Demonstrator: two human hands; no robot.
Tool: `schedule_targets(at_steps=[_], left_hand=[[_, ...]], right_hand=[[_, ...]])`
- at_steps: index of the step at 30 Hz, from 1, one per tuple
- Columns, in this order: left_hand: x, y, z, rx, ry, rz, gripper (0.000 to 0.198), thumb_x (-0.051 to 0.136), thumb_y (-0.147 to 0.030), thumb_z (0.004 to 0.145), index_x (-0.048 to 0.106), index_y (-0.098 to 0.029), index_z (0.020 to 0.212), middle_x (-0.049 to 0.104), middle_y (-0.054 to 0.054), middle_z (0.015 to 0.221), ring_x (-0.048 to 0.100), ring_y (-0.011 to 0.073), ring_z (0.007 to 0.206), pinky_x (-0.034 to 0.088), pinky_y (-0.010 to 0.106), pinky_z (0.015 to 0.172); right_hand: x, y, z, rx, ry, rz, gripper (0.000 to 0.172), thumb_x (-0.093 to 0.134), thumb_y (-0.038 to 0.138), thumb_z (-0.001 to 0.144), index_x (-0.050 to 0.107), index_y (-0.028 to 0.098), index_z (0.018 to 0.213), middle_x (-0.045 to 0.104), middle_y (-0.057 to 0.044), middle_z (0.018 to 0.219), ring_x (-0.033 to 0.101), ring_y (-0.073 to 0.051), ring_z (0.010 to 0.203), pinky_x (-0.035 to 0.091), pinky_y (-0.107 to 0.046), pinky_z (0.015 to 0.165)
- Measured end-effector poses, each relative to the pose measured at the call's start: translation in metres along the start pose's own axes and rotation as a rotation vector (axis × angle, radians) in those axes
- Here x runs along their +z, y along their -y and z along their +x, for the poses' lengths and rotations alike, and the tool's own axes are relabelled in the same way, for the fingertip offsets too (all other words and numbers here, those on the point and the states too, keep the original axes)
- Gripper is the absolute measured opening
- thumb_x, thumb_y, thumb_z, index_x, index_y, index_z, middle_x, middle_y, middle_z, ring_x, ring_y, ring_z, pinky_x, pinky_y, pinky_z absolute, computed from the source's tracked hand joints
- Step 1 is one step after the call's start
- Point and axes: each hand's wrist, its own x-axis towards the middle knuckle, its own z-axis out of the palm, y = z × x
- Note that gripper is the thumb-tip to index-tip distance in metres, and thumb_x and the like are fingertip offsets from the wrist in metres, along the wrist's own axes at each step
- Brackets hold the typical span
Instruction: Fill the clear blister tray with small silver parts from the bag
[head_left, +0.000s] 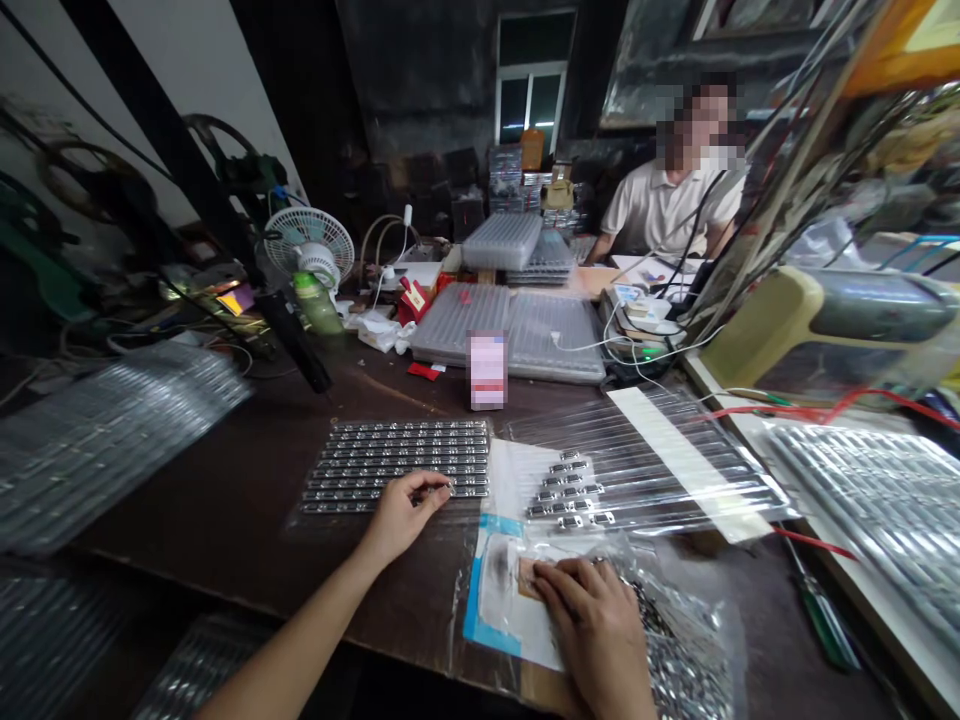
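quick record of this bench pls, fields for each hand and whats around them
left hand: fingers at the near edge of a clear tray filled with rows of small metal parts
right hand: lying on a clear bag of loose metal parts
between hands: partly filled clear tray
rest: co-worker in a white polo shirt, desk fan, green bottle, green-handled screwdriver

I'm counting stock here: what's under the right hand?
The right hand rests on a clear plastic bag of small metal parts, beside a white-and-blue paper sheet. Whatever lies directly beneath the palm is covered.
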Motion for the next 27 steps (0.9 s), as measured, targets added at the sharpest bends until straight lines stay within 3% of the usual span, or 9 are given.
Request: schedule_targets(at_steps=[4,7,10,14,16,20,23,27], left_hand=[[0.004,-0.006,-0.003,0.15,0.004,0.326,0.009,0.062,-0.027,0.081,0.07,-0.024,0.084,0.07,0.002,0.087,0.06,0.0206,0.086,0.041,0.034,0.078],[0.004,0.0,-0.009,0.215,0.002,0.511,0.008,0.062,-0.028,0.082,0.071,-0.027,0.083,0.067,0.001,0.087,0.058,0.0209,0.086,0.038,0.036,0.079],[-0.005,0.011,-0.016,0.24,-0.045,0.608,0.01,0.061,-0.029,0.083,0.069,-0.026,0.08,0.065,0.001,0.087,0.057,0.0211,0.085,0.036,0.036,0.078],[-0.009,0.008,-0.015,0.269,-0.068,0.612,0.011,0.057,-0.027,0.084,0.068,-0.025,0.083,0.065,0.001,0.088,0.057,0.0213,0.085,0.036,0.035,0.077],[0.004,-0.008,-0.007,0.311,-0.011,0.548,0.011,0.056,-0.026,0.085,0.067,-0.025,0.084,0.067,0.001,0.088,0.058,0.0205,0.086,0.036,0.035,0.078],[0.057,-0.048,0.015,0.413,0.182,0.424,0.009,0.059,-0.025,0.085,0.067,-0.023,0.084,0.069,0.001,0.087,0.06,0.0191,0.085,0.035,0.035,0.08],[0.088,-0.064,0.026,0.402,0.242,0.415,0.007,0.065,-0.027,0.081,0.066,-0.021,0.079,0.07,0.002,0.084,0.06,0.0208,0.084,0.035,0.036,0.08],[0.089,-0.064,0.022,0.339,0.253,0.369,0.006,0.063,-0.021,0.082,0.063,-0.02,0.076,0.069,0.001,0.081,0.06,0.0197,0.08,0.037,0.035,0.079]], right_hand=[[-0.009,-0.011,-0.014,0.048,0.022,-0.056,0.033,0.036,0.039,0.096,0.064,0.026,0.105,0.065,-0.002,0.089,0.061,-0.011,0.066,0.043,-0.023,0.055],[-0.023,-0.021,-0.024,0.072,0.087,-0.14,0.034,0.033,0.04,0.096,0.063,0.028,0.106,0.065,0.0,0.089,0.06,-0.01,0.065,0.042,-0.022,0.054],[-0.033,-0.027,-0.026,0.03,0.039,-0.22,0.035,0.035,0.042,0.095,0.066,0.027,0.097,0.065,-0.002,0.086,0.059,-0.016,0.076,0.042,-0.028,0.067],[-0.038,-0.028,-0.023,0.012,0.021,-0.198,0.028,0.038,0.035,0.095,0.065,0.027,0.095,0.064,0.0,0.079,0.056,-0.017,0.074,0.039,-0.03,0.067],[-0.041,-0.026,-0.025,0.02,0.055,-0.151,0.024,0.041,0.032,0.095,0.064,0.028,0.096,0.064,0.001,0.076,0.056,-0.016,0.073,0.04,-0.029,0.067],[-0.049,-0.022,-0.037,0.06,0.117,-0.092,0.021,0.043,0.03,0.094,0.063,0.027,0.1,0.066,0.001,0.08,0.06,-0.015,0.074,0.044,-0.027,0.068],[-0.052,-0.021,-0.046,0.073,0.128,-0.091,0.024,0.04,0.031,0.095,0.061,0.025,0.104,0.068,0.0,0.085,0.064,-0.013,0.073,0.048,-0.024,0.066],[-0.045,-0.024,-0.045,0.105,0.086,-0.2,0.034,0.034,0.038,0.096,0.058,0.021,0.114,0.066,-0.005,0.098,0.065,-0.011,0.066,0.047,-0.019,0.05]])
